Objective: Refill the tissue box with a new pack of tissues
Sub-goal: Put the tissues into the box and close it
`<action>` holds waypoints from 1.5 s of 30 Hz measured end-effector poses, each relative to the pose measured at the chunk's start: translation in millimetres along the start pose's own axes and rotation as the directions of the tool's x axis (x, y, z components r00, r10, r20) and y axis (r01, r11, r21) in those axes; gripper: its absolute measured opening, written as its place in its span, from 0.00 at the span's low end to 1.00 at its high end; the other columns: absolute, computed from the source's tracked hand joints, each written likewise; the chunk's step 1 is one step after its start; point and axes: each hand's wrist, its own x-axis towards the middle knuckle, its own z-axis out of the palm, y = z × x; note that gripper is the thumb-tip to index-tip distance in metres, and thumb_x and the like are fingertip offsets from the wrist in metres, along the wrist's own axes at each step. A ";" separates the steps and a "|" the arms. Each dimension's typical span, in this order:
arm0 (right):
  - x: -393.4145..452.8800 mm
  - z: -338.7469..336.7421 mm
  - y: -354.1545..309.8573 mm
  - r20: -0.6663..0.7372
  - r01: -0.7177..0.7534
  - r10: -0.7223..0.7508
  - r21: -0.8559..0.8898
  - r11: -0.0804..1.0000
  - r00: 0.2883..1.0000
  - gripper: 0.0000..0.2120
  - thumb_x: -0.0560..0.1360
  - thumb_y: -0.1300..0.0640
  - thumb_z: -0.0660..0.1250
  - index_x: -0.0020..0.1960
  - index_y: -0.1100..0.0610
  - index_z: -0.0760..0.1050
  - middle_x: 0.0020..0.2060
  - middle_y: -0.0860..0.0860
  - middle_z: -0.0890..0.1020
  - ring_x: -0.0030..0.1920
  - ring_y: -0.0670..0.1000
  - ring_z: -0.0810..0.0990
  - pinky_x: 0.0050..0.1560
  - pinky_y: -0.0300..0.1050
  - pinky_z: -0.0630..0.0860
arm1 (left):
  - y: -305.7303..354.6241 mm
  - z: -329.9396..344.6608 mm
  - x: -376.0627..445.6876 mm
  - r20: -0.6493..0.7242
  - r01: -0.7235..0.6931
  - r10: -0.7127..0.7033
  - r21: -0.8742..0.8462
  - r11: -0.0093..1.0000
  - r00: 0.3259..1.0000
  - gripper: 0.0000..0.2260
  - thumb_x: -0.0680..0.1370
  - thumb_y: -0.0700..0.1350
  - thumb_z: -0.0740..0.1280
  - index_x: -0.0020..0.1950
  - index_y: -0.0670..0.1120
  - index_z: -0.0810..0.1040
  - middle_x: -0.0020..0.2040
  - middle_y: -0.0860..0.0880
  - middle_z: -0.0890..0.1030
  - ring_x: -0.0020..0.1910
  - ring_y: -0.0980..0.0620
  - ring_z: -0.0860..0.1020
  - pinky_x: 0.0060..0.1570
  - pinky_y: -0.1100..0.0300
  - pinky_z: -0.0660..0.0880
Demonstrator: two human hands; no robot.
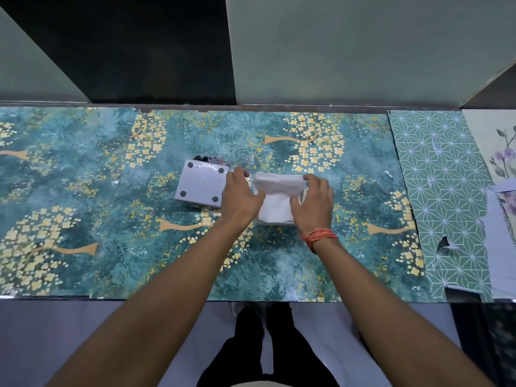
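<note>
A stack of white tissues [276,199] sits in the open white tissue box [302,197] at the middle of the table. My left hand [240,195] presses on the stack's left side, fingers curled over its edge. My right hand [314,202], with an orange band at the wrist, holds the stack's right side and far corner. Left of my hands lies a square white bottom panel of the box [200,185] with four dark round feet facing up. Crumpled clear plastic wrap [223,161] lies just behind it.
The table is covered in teal sheet with yellow flower trees [111,191]. A green geometric sheet [441,191] and a floral sheet [502,157] cover the right end. A wall rises behind the far edge. My legs show below the near edge.
</note>
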 end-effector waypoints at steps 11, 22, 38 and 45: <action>15.0 5.0 -29.0 0.388 0.357 -0.212 -0.354 0.864 0.897 0.20 0.74 0.66 0.60 0.65 0.56 0.70 0.63 0.60 0.67 0.62 0.63 0.68 0.49 0.55 0.76 | -4.6 9.2 5.0 0.241 -0.199 0.154 0.175 0.964 0.958 0.16 0.77 0.39 0.65 0.65 0.46 0.77 0.60 0.40 0.73 0.54 0.39 0.77 0.55 0.50 0.74; 24.5 0.1 -45.4 0.555 0.379 -0.087 -0.436 0.816 0.827 0.23 0.77 0.63 0.60 0.71 0.54 0.65 0.69 0.60 0.63 0.68 0.66 0.65 0.55 0.58 0.75 | -14.3 3.7 12.0 0.389 -0.212 0.110 0.230 0.950 0.915 0.30 0.74 0.48 0.70 0.74 0.50 0.65 0.64 0.41 0.68 0.55 0.39 0.78 0.52 0.53 0.73; 23.7 -1.4 -47.9 0.515 0.408 -0.147 -0.441 0.799 0.844 0.22 0.76 0.61 0.64 0.70 0.55 0.68 0.66 0.61 0.69 0.65 0.65 0.70 0.54 0.57 0.76 | -13.6 -23.5 14.2 0.473 -0.058 0.064 -0.027 0.998 0.879 0.34 0.74 0.48 0.73 0.77 0.53 0.63 0.73 0.40 0.69 0.47 0.40 0.84 0.45 0.52 0.80; 10.2 30.8 -119.6 0.350 0.104 -0.148 0.141 0.984 0.925 0.08 0.74 0.65 0.67 0.52 0.61 0.80 0.48 0.55 0.83 0.49 0.55 0.80 0.55 0.49 0.78 | -65.0 -79.0 33.6 -0.293 0.265 -0.279 -0.085 0.960 0.915 0.14 0.78 0.43 0.65 0.64 0.46 0.79 0.63 0.42 0.77 0.60 0.40 0.76 0.57 0.50 0.75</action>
